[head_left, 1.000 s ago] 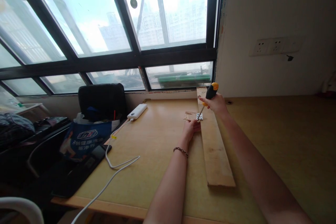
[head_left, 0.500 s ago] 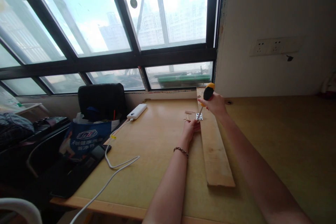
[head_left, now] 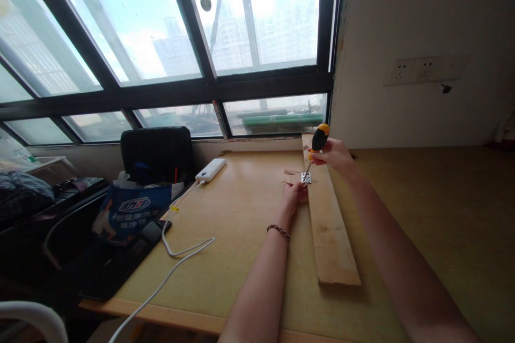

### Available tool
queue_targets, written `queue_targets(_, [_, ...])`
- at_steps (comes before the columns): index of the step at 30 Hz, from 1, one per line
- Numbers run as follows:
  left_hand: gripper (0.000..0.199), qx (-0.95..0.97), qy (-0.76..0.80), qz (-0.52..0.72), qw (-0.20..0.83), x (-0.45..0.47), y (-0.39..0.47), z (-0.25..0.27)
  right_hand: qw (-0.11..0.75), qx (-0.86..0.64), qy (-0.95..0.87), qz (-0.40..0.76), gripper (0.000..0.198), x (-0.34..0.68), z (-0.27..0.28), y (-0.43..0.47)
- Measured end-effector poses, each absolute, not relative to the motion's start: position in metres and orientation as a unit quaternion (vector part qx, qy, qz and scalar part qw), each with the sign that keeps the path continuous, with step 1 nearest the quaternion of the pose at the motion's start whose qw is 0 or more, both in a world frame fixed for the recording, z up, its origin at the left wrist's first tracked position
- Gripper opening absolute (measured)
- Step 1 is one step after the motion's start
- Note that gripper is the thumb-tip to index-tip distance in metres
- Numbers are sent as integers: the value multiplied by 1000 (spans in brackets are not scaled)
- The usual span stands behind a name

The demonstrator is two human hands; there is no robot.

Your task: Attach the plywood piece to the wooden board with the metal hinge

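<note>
A long wooden board [head_left: 332, 236] lies on the table, running away from me toward the window. On its left edge sits a small silver metal hinge [head_left: 307, 178] with holes. My right hand [head_left: 332, 154] grips a black-and-yellow screwdriver [head_left: 320, 139] low on its handle, and the tool slants with its tip down at the hinge. Close below the hinge, my left hand [head_left: 294, 194] has its fingers drawn together at the board's left edge; whatever they pinch is too small to make out. Some brownish scraps [head_left: 290, 172] lie left of the hinge.
A white power bank [head_left: 211, 170] with a white cable [head_left: 177, 273] lies on the table's left side. Beyond that edge stand a black chair [head_left: 156, 153] and a blue bag [head_left: 132, 209]. The window [head_left: 257, 83] and a wall with sockets [head_left: 426, 69] bound the far side.
My right hand has shifted its fingers slightly lower and loosened around the screwdriver handle, baring more of it. The left hand, hinge and board stay in place.
</note>
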State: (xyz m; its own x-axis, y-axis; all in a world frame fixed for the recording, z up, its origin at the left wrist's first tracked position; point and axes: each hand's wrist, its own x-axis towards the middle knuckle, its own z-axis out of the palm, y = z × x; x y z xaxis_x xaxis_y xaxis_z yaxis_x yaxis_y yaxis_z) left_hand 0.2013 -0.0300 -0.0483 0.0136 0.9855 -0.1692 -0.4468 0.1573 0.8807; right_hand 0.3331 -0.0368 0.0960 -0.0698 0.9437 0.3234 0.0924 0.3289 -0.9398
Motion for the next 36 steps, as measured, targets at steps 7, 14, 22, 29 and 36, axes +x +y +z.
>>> queue_targets(7, [17, 328, 406, 571, 634, 201, -28, -52, 551, -570, -608, 44, 38, 321, 92, -37])
queue_targets(14, [22, 343, 387, 577, 632, 202, -28, -55, 529, -510, -583, 347, 30, 330, 100, -42])
queue_targets(22, [22, 340, 400, 575, 627, 203, -34, -48, 527, -467, -558, 439, 24, 336, 104, -43])
queue_targets(29, [21, 335, 401, 577, 627, 203, -32, -50, 528, -599, -599, 62, 31, 328, 91, -33])
queue_targets(36, [20, 329, 406, 574, 631, 202, -30, -50, 556, -481, -579, 351, 35, 328, 98, -40])
